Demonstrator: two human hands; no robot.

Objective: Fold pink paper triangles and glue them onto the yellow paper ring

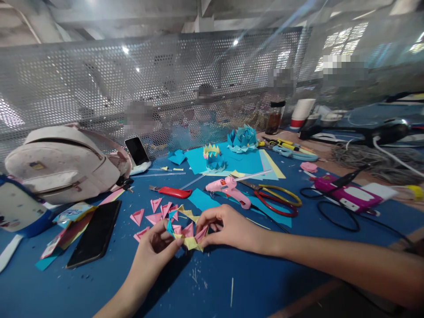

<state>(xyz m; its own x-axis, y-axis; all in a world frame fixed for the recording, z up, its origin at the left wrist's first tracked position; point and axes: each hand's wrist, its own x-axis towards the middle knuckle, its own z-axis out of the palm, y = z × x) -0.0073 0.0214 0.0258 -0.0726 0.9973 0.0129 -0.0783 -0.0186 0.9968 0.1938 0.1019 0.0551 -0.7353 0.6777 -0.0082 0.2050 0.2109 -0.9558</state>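
Observation:
Between my two hands is a folded-paper ring [191,242] of yellow, pink and blue pieces, held just over the blue table. My left hand [155,245] pinches its left side, near the blue piece. On its right side, my right hand [220,227] grips a pink and yellow part between thumb and fingers. Several loose pink folded triangles [154,218] lie behind my left hand. A pink glue gun [228,190] rests beyond my right hand, beside scissors [276,196] with red and yellow handles. A red utility knife [175,192] lies left of the glue gun.
Paper crowns [215,164] and a blue paper flower [243,138] stand on blue sheets at the back. A backpack [62,163] and a black phone [94,234] are at left. A magenta power strip [347,193] with black cords lies right. A perforated metal screen [159,79] borders the table.

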